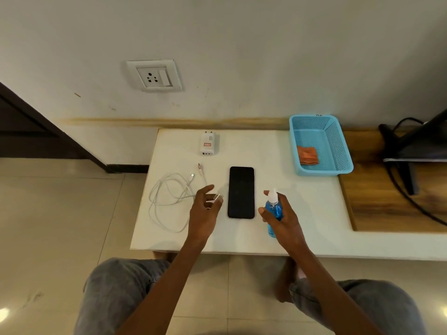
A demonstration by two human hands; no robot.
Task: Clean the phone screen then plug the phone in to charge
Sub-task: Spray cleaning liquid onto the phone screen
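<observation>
The phone [241, 192] lies face up at the frame centre on the white table [314, 209]. The right hand [281, 217] grips a blue spray bottle [273, 211]; the left hand [205, 206] pinches a small clear cap [216, 199]. The charger [207, 144] label is too small to read.

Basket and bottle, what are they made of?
The basket looks like light blue plastic: its walls are a molded grid of tiny holes. The bottle seems clear plastic, though glass can't be ruled out; blue liquid shows through it, and its spray top looks like white plastic.
</observation>
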